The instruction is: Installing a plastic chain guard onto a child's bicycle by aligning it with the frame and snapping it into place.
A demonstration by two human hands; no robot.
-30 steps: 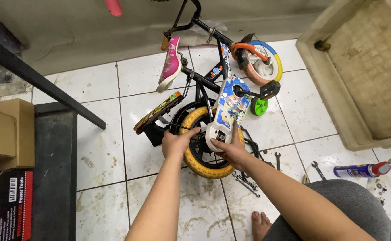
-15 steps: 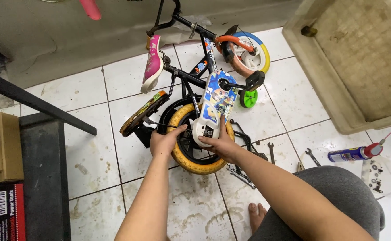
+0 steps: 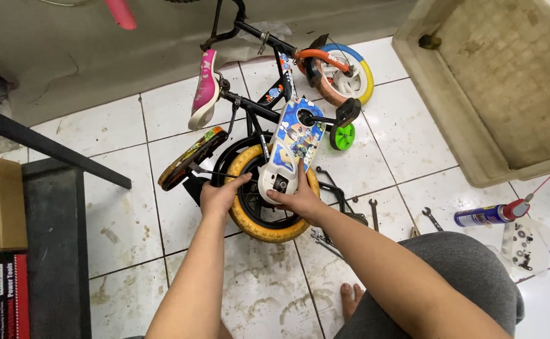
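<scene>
Head view: left hand (image 3: 220, 196) grips the yellow rear wheel (image 3: 269, 229); right hand (image 3: 297, 196) presses the chain cover (image 3: 291, 150) against it. Cover seems unfastened; wrenches (image 3: 375, 213) lie beside the right hand.

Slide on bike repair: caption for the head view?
Both hands, left and right, on the rear wheel and chain guard of a child's bicycle.

Yellow tyre (image 3: 250, 229), pink saddle (image 3: 204, 91), seemingly cartoon-printed blue chain guard (image 3: 292, 147).

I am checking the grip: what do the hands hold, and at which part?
The right hand holds the chain guard at its lower rear end; the left hand grips the yellow rear tyre at its upper left rim.
</scene>
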